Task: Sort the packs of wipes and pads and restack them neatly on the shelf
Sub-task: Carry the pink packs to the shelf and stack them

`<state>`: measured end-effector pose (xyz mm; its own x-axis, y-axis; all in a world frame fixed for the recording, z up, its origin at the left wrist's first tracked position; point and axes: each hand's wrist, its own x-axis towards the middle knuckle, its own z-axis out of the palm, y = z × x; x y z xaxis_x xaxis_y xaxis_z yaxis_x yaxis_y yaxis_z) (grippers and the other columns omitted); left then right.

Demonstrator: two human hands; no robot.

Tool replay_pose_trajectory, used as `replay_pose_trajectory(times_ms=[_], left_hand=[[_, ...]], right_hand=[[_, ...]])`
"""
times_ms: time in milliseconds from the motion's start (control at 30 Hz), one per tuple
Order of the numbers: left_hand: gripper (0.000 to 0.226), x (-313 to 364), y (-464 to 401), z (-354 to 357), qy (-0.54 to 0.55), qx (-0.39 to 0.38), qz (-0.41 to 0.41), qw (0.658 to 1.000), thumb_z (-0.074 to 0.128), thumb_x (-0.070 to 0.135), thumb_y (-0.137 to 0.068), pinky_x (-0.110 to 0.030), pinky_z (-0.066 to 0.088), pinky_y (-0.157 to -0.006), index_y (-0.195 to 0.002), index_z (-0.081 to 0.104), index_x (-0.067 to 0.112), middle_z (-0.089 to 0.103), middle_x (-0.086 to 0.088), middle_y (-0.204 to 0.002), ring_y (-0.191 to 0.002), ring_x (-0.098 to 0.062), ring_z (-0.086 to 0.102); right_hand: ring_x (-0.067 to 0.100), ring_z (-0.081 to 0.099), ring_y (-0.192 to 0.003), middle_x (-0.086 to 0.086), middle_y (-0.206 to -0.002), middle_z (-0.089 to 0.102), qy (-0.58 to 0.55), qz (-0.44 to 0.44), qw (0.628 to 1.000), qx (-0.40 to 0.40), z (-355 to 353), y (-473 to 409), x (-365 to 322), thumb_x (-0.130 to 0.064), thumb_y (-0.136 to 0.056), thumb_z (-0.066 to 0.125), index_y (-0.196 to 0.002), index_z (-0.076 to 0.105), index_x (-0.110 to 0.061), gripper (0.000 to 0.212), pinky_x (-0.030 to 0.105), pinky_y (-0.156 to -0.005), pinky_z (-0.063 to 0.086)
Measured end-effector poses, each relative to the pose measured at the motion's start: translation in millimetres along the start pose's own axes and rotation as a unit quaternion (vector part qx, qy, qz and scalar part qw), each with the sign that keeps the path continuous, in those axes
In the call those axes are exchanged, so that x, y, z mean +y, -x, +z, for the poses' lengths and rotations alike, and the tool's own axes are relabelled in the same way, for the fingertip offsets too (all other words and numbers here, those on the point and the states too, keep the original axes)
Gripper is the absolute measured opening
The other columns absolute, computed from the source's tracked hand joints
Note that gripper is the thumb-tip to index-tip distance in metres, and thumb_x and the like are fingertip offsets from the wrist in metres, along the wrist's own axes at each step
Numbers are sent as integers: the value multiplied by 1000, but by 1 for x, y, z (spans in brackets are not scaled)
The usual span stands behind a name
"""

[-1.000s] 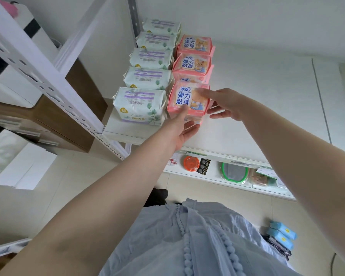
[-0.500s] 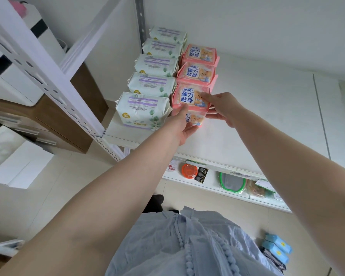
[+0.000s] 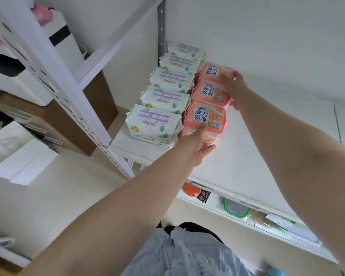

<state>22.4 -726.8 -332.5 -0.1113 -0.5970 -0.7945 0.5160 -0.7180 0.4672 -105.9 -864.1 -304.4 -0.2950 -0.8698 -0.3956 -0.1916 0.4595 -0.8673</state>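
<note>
A: Where does the left hand [image 3: 197, 145] lie?

B: Against the near face of the front pink packs [image 3: 204, 116], fingers straight and together, pressing rather than gripping; a lower pink pack [image 3: 208, 137] sits under the top one at the fingertips.

A: And the right hand [image 3: 232, 87]?

B: Flat along the right side of the pink row, fingers extended, touching the rear pink pack [image 3: 213, 71] and the middle pink pack [image 3: 208, 91]. Neither hand closes round anything.

A: How are the packs arranged?

B: Two rows run front to back on the white shelf [image 3: 237, 156]. The pink row stands just beside a row of five white packs with purple print [image 3: 153, 124], which fills the shelf's left edge back to the wall.

A: Surroundings?

B: A perforated white upright [image 3: 84, 108] rises at the left. On the lower shelf [image 3: 211, 204] lie an orange lid [image 3: 191, 191] and a green-rimmed container [image 3: 236, 209].
</note>
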Motion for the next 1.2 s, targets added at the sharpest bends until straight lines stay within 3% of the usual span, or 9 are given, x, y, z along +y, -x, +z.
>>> replay_pose_trajectory(times_ms=[167, 367, 467, 567, 667, 833, 967, 1100, 1200], left_hand=[[47, 3, -5, 1, 26, -24, 10, 999, 65, 22, -90, -40, 59, -79, -133, 47, 16, 59, -13, -127, -113, -31, 61], [42, 2, -4, 5, 32, -21, 13, 999, 64, 19, -90, -46, 56, -88, -130, 49, 16, 60, -11, -124, -112, -30, 60], [47, 2, -7, 7, 40, -6, 15, 999, 67, 20, -88, -46, 58, -83, -130, 48, 18, 60, -10, -123, -106, -30, 63], [51, 2, -9, 10, 48, 15, 12, 999, 71, 25, -85, -44, 60, -78, -130, 46, 21, 61, -10, -121, -86, -28, 66], [52, 4, -10, 11, 55, 21, 16, 998, 72, 27, -84, -43, 61, -74, -130, 47, 21, 59, -10, -125, -92, -30, 66], [54, 7, -11, 13, 60, 21, 16, 998, 72, 29, -84, -42, 60, -77, -130, 45, 22, 62, -9, -122, -77, -25, 68], [60, 6, -8, 12, 41, 21, 19, 999, 73, 35, -81, -41, 61, -73, -132, 45, 23, 60, -9, -124, -84, -26, 69], [59, 8, 18, 0, -45, 26, -19, 998, 69, 48, -81, -39, 59, -80, -121, 43, 13, 57, -10, -114, -86, -22, 66], [45, 12, 54, -16, -85, 12, -11, 996, 65, 47, -86, -36, 58, -81, -110, 48, 14, 54, -6, -98, -89, -20, 63]], right_hand=[[20, 70, -88, 4, -130, 58, -2, -32, 999, 20, 10, -13, 0, -26, -92, 64, -147, 31, -27, 64, 36, -73, 60], [20, 69, -84, 4, -123, 58, 1, 10, 999, 37, 8, -12, -1, -32, -89, 68, -149, 23, -26, 75, 40, -73, 60], [18, 70, -77, 3, -113, 63, -17, 37, 999, 33, 8, -13, -1, -32, -88, 69, -147, 28, -24, 72, 42, -72, 60], [18, 70, -77, 3, -112, 65, -26, 38, 998, 40, 7, -15, -3, -31, -88, 70, -145, 33, -23, 69, 40, -67, 61], [16, 69, -72, 2, -108, 65, -21, 36, 998, 36, 8, -15, -5, -32, -89, 69, -142, 34, -20, 64, 32, -52, 56], [14, 68, -69, 3, -112, 65, -26, 33, 999, 23, 8, -15, -8, -34, -90, 67, -140, 34, -19, 61, 24, -41, 51], [12, 65, -68, 2, -113, 63, -6, 31, 999, 27, 4, -10, -8, -36, -91, 65, -139, 34, -17, 61, 23, -38, 49], [9, 52, -67, 2, -111, 53, 38, 34, 997, 55, 0, 4, -10, -46, -90, 62, -143, 29, -14, 70, 28, -50, 41], [17, 55, -93, 1, -120, 49, 33, 6, 994, 100, 2, 25, -16, -44, -89, 64, -144, 29, -13, 72, 32, -72, 45]])
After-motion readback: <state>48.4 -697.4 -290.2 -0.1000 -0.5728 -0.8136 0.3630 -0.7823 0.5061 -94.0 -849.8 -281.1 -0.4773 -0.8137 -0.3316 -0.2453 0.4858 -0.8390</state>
